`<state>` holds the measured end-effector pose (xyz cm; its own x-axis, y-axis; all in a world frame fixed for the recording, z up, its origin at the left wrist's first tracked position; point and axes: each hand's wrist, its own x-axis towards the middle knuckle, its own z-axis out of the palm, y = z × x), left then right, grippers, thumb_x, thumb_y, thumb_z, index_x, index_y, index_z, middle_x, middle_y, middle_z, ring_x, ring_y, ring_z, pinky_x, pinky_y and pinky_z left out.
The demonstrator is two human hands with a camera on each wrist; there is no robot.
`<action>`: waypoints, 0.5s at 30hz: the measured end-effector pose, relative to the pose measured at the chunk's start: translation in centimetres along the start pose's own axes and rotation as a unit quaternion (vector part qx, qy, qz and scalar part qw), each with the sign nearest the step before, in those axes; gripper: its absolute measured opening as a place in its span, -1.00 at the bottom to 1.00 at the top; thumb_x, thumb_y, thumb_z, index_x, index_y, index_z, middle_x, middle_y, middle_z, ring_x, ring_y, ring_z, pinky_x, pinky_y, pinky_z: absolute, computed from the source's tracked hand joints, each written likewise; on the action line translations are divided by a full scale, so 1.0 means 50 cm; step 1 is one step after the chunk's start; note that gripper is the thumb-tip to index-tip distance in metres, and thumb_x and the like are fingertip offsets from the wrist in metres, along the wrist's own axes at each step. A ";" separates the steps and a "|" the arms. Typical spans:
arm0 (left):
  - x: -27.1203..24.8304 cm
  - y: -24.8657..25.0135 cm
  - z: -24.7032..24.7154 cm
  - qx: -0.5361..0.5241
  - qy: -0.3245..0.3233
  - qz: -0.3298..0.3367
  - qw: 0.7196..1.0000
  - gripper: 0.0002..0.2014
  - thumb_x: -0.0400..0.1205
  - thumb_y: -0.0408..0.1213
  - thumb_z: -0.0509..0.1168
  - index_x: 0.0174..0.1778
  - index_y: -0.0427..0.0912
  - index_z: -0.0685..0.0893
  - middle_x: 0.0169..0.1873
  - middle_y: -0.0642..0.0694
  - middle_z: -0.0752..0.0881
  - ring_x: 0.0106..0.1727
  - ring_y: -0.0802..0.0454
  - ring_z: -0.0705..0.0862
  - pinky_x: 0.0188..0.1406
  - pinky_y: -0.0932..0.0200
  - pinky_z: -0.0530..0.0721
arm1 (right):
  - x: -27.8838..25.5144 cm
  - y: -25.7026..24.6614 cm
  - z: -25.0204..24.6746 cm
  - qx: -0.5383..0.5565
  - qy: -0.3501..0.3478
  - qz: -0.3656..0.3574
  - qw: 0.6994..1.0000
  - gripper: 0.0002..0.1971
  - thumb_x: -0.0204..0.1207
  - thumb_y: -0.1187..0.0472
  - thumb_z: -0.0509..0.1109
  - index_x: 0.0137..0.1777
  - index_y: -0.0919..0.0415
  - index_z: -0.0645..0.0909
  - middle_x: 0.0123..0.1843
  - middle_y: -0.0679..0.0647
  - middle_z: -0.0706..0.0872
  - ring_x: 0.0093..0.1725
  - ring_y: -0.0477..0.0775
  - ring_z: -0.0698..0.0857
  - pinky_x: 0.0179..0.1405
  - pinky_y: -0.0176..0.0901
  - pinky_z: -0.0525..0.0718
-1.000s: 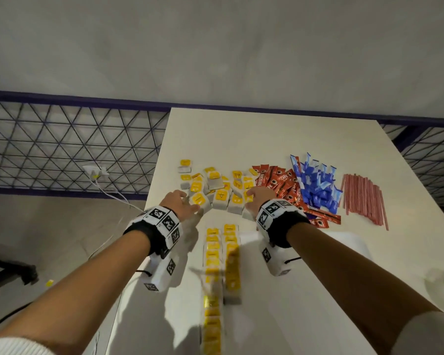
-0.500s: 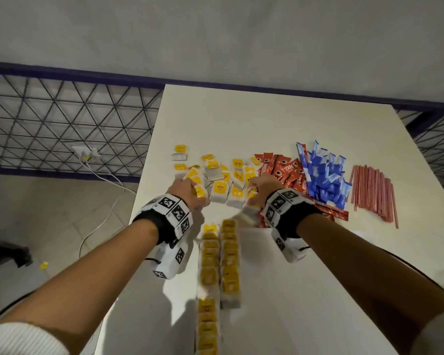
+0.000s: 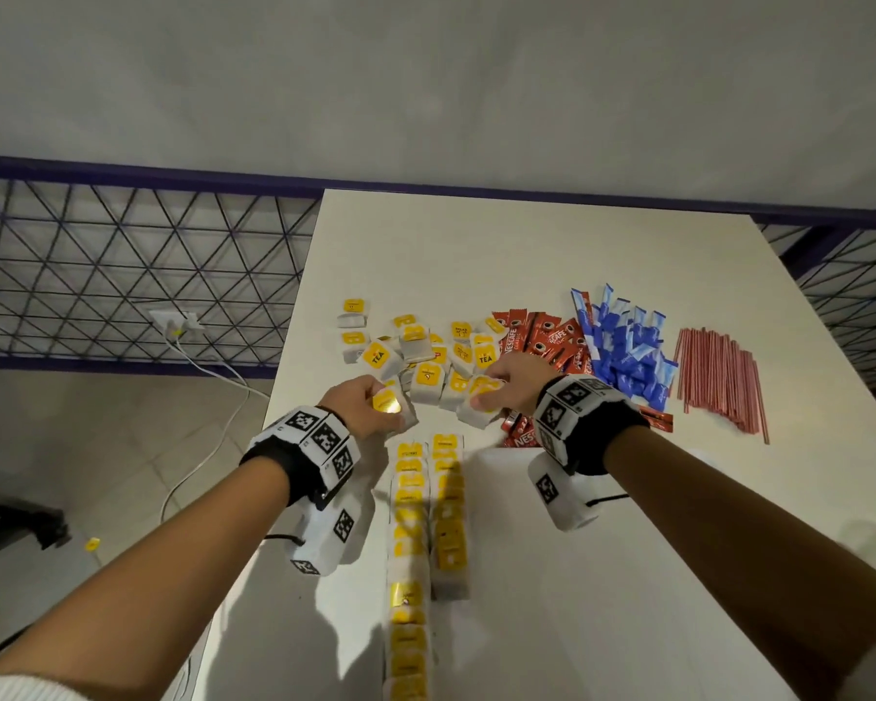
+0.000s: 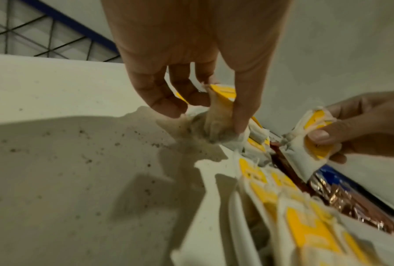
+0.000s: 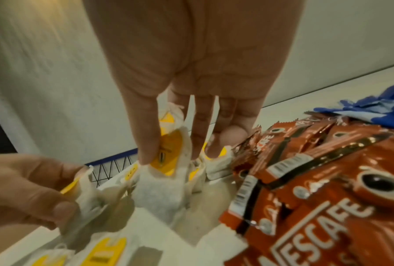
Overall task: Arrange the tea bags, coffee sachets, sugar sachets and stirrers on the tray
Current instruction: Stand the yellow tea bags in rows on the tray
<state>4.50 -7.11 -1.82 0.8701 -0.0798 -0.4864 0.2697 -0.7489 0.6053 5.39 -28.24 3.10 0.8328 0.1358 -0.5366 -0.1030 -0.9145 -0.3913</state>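
Note:
A loose heap of yellow-tagged tea bags (image 3: pixel 428 354) lies mid-table. My left hand (image 3: pixel 362 407) pinches one tea bag (image 4: pixel 216 124) just above the table at the heap's near edge. My right hand (image 3: pixel 514 392) pinches another tea bag (image 5: pixel 166 162) beside it. Two straight rows of tea bags (image 3: pixel 428 528) run toward me across the white tray (image 3: pixel 552 574). Red coffee sachets (image 3: pixel 542 341), blue sugar sachets (image 3: pixel 628 356) and red stirrers (image 3: pixel 719 376) lie in heaps to the right of the tea bags.
The white table (image 3: pixel 501 245) ends at a left edge close to my left wrist. Beyond it are a wire-mesh fence (image 3: pixel 122 265), a wall socket with a white cable (image 3: pixel 178 323) and the floor. Fine dark crumbs (image 4: pixel 88 158) dot the table under my left hand.
Both hands have drawn back a little from the heap toward me, each lifting a tea bag clear of the pile. The head view has tilted slightly.

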 end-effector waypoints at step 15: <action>0.025 -0.024 0.011 0.072 -0.019 0.109 0.991 -0.28 0.29 -0.08 0.60 0.32 -0.13 0.45 0.23 -0.12 0.42 0.28 -0.05 0.43 0.35 0.09 0.40 | 0.096 -0.035 0.058 0.062 0.025 0.036 0.997 -0.42 0.52 0.19 0.41 0.52 0.18 0.36 0.59 0.16 0.30 0.54 0.20 0.34 0.41 -0.07 0.39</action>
<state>5.03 -6.65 -3.49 0.8843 -0.2726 -0.3791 0.0132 -0.7971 0.6037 8.00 -24.90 -0.97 0.8467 0.0488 -0.5299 -0.2281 -0.8664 -0.4442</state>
